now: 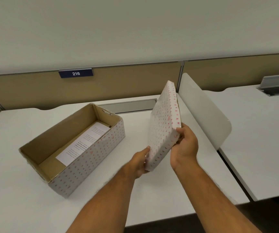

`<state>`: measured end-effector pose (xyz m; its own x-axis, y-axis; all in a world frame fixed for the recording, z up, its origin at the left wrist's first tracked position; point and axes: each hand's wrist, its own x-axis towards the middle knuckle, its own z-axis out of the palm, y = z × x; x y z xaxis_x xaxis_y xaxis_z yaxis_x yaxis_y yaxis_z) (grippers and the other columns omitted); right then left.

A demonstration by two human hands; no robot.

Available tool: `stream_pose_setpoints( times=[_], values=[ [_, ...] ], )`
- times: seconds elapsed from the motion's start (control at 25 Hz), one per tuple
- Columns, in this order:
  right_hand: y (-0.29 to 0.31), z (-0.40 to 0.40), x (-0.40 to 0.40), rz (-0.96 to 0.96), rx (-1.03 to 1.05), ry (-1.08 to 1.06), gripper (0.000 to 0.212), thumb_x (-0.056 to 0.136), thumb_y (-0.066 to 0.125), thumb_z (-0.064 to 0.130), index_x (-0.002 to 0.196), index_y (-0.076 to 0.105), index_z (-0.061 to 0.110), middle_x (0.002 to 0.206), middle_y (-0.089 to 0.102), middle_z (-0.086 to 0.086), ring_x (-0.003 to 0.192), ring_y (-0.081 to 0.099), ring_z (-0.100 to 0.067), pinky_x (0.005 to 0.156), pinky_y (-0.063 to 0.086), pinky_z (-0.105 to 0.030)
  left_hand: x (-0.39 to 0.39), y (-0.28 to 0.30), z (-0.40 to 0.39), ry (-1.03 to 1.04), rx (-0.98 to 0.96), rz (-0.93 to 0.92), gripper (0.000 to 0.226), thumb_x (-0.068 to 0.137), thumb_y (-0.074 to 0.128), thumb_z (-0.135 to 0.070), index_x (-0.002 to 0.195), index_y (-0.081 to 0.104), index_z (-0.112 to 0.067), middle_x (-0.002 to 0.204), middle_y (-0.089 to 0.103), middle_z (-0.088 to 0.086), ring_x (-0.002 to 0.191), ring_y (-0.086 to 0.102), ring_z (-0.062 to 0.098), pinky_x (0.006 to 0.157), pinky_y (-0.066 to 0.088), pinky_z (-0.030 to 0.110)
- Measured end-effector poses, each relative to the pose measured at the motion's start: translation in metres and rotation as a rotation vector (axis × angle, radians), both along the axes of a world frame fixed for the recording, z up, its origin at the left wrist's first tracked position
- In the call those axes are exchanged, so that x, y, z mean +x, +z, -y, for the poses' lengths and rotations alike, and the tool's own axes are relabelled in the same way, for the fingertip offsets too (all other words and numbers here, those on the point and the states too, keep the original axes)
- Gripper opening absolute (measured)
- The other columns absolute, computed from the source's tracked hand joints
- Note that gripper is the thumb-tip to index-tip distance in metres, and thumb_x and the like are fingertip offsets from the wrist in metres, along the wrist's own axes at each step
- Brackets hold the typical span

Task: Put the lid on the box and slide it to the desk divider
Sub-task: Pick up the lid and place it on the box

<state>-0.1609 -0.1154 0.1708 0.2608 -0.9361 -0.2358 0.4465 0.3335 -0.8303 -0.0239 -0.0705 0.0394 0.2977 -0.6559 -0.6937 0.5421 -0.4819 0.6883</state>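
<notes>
An open cardboard box (pixel 91 158) with white sides and small pink hearts sits on the white desk, left of centre, with a printed sheet of paper (pixel 85 143) lying inside. The matching lid (pixel 164 125) is held tilted in the air to the right of the box, its patterned top facing left. My left hand (pixel 139 163) grips the lid's near left corner. Its near right corner is held by my right hand (pixel 184 145). The white desk divider (pixel 207 113) stands just right of the lid.
A beige partition with a blue "216" plate (pixel 76 73) runs along the back of the desk (pixel 14 190). A grey cable hatch (pixel 128 105) lies behind the box. A second desk (pixel 261 140) lies beyond the divider.
</notes>
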Motion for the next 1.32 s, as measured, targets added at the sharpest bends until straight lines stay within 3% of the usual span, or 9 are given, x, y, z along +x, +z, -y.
stream_pose_setpoints(
  times=[0.16, 0.24, 0.36, 0.48, 0.68, 0.88, 1.04, 1.2, 1.32],
  values=[
    [0.005, 0.0, -0.006, 0.107, 0.022, 0.086, 0.032, 0.102, 0.057, 0.024, 0.132, 0.068, 0.023, 0.136, 0.075, -0.01, 0.126, 0.069, -0.034, 0.1, 0.062, -0.049, 0.044, 0.028, -0.012, 0.032, 0.028, 0.299, 0.045, 0.102, 0.057, -0.056, 0.116, 0.073, -0.017, 0.105, 0.078, 0.007, 0.095, 0.072, 0.022, 0.059, 0.054, 0.029],
    [0.004, -0.002, -0.006, 0.036, 0.021, 0.098, 0.031, 0.101, 0.067, 0.039, 0.132, 0.065, 0.032, 0.133, 0.077, -0.005, 0.121, 0.073, -0.03, 0.1, 0.063, -0.052, 0.07, 0.052, -0.022, 0.024, -0.003, 0.407, 0.041, 0.102, 0.06, -0.053, 0.113, 0.073, -0.015, 0.105, 0.077, 0.008, 0.095, 0.072, 0.023, 0.06, 0.054, 0.028],
    [-0.005, -0.01, 0.003, -0.136, 0.027, 0.099, 0.033, 0.096, 0.076, 0.037, 0.126, 0.066, 0.027, 0.124, 0.079, -0.004, 0.116, 0.076, -0.028, 0.085, 0.067, -0.044, 0.111, 0.089, -0.042, 0.044, -0.076, 0.629, 0.036, 0.1, 0.065, -0.051, 0.114, 0.069, -0.018, 0.104, 0.076, 0.003, 0.087, 0.071, 0.016, 0.05, 0.053, 0.024],
    [-0.019, -0.038, 0.033, -0.261, 0.006, 0.176, 0.027, 0.096, 0.077, 0.033, 0.119, 0.072, 0.02, 0.114, 0.083, -0.003, 0.105, 0.079, -0.025, 0.067, 0.066, -0.032, 0.164, 0.122, -0.076, 0.06, -0.157, 0.796, 0.036, 0.097, 0.07, -0.049, 0.12, 0.071, -0.021, 0.106, 0.077, -0.002, 0.089, 0.074, 0.014, 0.058, 0.056, 0.026],
    [-0.046, -0.109, 0.108, -0.493, -0.121, 0.457, 0.028, 0.087, 0.087, 0.039, 0.1, 0.081, 0.014, 0.085, 0.084, 0.0, 0.078, 0.071, -0.018, 0.065, 0.059, -0.028, 0.275, 0.139, -0.16, -0.03, -0.095, 1.04, 0.043, 0.094, 0.073, -0.048, 0.132, 0.072, -0.026, 0.109, 0.076, -0.012, 0.091, 0.075, 0.011, 0.068, 0.056, 0.02],
    [-0.073, -0.198, 0.184, -0.547, -0.034, 0.63, 0.046, 0.079, 0.092, 0.049, 0.097, 0.079, 0.009, 0.086, 0.079, -0.003, 0.072, 0.063, -0.011, 0.059, 0.053, -0.021, 0.362, 0.123, -0.235, -0.017, -0.007, 1.074, 0.061, 0.084, 0.084, -0.048, 0.14, 0.07, -0.029, 0.129, 0.068, -0.009, 0.105, 0.067, 0.015, 0.086, 0.058, 0.034],
    [-0.087, -0.233, 0.227, -0.58, 0.009, 0.563, 0.05, 0.073, 0.096, 0.05, 0.069, 0.057, 0.019, 0.062, 0.068, 0.013, 0.061, 0.063, -0.003, 0.052, 0.049, -0.014, 0.402, 0.099, -0.267, 0.027, 0.01, 1.034, 0.06, 0.082, 0.088, -0.042, 0.137, 0.073, -0.024, 0.135, 0.069, 0.001, 0.111, 0.068, 0.025, 0.099, 0.06, 0.046],
    [-0.092, -0.239, 0.24, -0.617, -0.01, 0.488, 0.056, 0.071, 0.098, 0.048, 0.062, 0.049, 0.022, 0.065, 0.072, 0.012, 0.069, 0.07, -0.007, 0.054, 0.051, -0.016, 0.412, 0.071, -0.274, -0.006, 0.04, 0.955, 0.059, 0.088, 0.082, -0.044, 0.14, 0.069, -0.021, 0.141, 0.065, 0.004, 0.11, 0.066, 0.024, 0.089, 0.057, 0.035],
    [-0.092, -0.235, 0.238, -0.613, -0.002, 0.523, 0.058, 0.065, 0.101, 0.046, 0.064, 0.05, 0.02, 0.068, 0.076, 0.008, 0.062, 0.068, -0.005, 0.059, 0.054, -0.019, 0.419, 0.071, -0.273, -0.065, 0.042, 0.929, 0.053, 0.087, 0.082, -0.047, 0.135, 0.069, -0.029, 0.124, 0.069, -0.003, 0.095, 0.067, 0.015, 0.071, 0.053, 0.024]
  ],
)
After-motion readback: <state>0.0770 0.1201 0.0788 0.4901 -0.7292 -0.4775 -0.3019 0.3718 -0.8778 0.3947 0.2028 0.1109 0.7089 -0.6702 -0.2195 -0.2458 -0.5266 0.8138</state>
